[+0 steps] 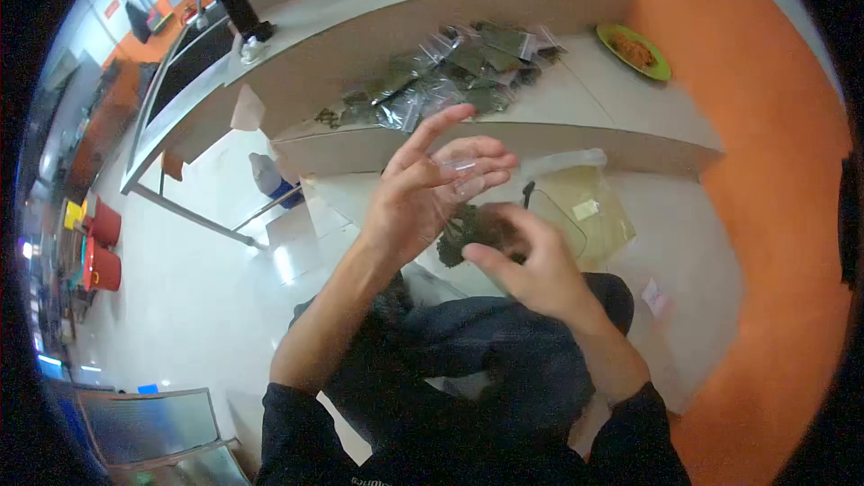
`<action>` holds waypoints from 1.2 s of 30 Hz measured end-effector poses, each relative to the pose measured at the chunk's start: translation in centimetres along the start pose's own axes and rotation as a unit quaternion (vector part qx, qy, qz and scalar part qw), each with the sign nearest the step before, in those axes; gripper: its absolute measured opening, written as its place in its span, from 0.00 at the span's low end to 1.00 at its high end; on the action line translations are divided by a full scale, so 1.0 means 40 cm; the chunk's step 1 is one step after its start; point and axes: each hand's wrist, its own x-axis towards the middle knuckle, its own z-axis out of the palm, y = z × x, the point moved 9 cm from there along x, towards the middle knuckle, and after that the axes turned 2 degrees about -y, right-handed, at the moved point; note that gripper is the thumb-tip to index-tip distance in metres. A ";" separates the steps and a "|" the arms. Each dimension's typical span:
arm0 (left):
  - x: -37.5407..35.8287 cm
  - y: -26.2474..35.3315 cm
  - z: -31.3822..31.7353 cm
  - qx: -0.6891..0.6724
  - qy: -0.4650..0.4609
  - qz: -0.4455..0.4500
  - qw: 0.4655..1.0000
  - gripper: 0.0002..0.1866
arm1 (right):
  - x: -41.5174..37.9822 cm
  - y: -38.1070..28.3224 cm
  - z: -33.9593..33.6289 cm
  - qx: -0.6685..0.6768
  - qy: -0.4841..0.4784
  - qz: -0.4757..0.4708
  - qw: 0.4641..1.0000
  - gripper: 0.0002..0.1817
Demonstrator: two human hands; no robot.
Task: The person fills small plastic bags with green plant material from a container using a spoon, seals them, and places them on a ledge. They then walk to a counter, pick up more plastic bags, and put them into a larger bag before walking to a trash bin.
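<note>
Currently, left hand (412, 196): is pinching clear plastic (468, 185) in front of bag pile (457, 70).
Right hand (544, 263): is curving beside dark green clump (455, 241); grip blurred, cannot tell.

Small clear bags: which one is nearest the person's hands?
The small clear bag at the fingers of the left hand. It alone is held up; the other bags lie heaped on the ledge beyond.

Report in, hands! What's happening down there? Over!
Left hand up, clear plastic against it. Right hand by dark green clump, grip blurred. Filled bags beyond on the step, nothing seems in the way.
</note>
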 end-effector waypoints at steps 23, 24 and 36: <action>-0.226 0.079 -0.078 0.550 0.038 -0.019 0.834 0.09 | 0.047 -0.072 0.144 -0.122 -0.053 -0.194 0.972 0.04; -0.222 0.075 -0.081 0.545 0.044 -0.024 0.837 0.09 | 0.045 -0.072 0.138 -0.126 -0.050 -0.198 0.971 0.04; -0.200 0.085 -0.040 0.560 0.043 0.028 0.827 0.05 | 0.037 -0.076 0.117 -0.146 -0.031 -0.221 0.964 0.04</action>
